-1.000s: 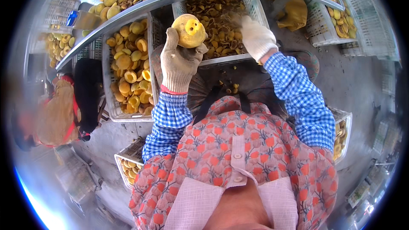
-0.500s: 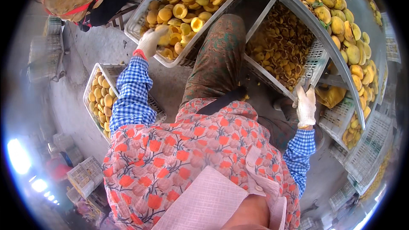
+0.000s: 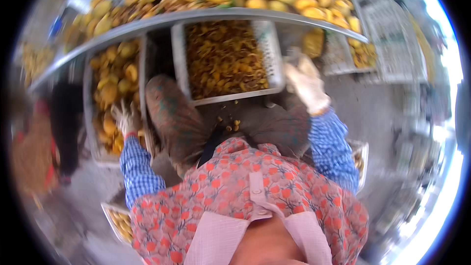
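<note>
The gloved left hand [image 3: 125,119], fingers spread and seemingly grasping nothing, is at the yellow fruit [image 3: 109,91] in the left crate [image 3: 91,127]; whether it touches any, I cannot tell. The gloved right hand [image 3: 309,86] is partly curled beside the middle crate [image 3: 235,97] (a greyish blur at its fingertips hides whether it holds anything).

The left crate is well filled with fruit; the middle one holds thin brownish-yellow scraps [image 3: 223,61]. Beyond both, a metal table [image 3: 206,15] bears more fruit and brown bits. A smaller crate [image 3: 112,222] at lower left holds paler fruit.

The fruit by the left hand is roundish and lies at mixed angles, showing no clear long axis; its crate runs lengthwise from the person's side toward the table.
</note>
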`<action>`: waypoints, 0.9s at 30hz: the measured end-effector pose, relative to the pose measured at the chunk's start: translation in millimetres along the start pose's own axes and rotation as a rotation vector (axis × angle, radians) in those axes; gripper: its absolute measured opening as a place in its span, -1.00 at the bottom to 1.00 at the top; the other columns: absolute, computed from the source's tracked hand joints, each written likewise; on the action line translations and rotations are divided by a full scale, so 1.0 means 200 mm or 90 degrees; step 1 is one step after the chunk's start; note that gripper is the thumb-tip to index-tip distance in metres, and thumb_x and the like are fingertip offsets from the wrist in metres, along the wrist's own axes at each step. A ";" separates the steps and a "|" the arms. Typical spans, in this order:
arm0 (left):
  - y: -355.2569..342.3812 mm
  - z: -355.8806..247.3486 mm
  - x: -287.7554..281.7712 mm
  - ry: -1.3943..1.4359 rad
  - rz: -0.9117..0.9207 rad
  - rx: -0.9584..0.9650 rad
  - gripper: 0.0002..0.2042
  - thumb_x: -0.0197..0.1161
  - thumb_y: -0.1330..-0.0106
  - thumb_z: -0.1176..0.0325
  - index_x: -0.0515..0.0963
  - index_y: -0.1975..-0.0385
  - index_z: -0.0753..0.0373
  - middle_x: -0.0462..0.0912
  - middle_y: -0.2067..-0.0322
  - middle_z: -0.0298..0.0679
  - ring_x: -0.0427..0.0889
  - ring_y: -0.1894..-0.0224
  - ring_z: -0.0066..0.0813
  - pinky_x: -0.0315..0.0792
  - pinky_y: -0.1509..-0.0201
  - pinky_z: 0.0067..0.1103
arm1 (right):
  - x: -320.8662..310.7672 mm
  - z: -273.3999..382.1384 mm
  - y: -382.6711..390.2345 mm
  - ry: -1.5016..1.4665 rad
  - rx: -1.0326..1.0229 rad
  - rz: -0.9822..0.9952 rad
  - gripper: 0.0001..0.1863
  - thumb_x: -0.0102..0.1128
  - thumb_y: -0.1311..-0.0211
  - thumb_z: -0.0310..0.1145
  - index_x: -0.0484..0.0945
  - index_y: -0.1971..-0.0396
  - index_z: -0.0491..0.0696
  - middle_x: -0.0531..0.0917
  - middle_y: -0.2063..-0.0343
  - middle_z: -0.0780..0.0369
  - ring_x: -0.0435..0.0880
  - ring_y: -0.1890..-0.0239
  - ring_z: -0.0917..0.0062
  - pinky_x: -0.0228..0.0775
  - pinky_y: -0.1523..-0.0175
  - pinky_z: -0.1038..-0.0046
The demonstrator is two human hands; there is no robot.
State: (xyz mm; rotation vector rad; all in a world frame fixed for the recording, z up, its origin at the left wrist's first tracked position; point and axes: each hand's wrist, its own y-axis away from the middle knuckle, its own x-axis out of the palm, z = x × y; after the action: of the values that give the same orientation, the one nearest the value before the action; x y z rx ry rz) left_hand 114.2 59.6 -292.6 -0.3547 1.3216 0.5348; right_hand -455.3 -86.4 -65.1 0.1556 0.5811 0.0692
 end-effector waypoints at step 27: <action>0.53 -0.03 -0.49 0.282 0.285 -0.236 -0.37 0.25 -0.19 -0.13 0.46 -0.17 0.17 0.66 0.05 0.01 0.63 -0.01 -0.05 0.49 -0.10 -0.29 | 0.20 0.09 0.13 -0.206 0.148 0.111 -0.73 0.17 -0.35 -0.30 0.44 0.07 -0.14 0.41 0.56 0.37 0.30 0.71 0.75 0.15 0.62 0.68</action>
State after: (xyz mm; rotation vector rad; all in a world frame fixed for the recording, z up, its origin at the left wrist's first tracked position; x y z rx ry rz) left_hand 35.1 128.0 -193.1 -0.5039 1.7448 1.1324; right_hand -411.7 -58.6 -67.1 0.4343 0.2498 0.1427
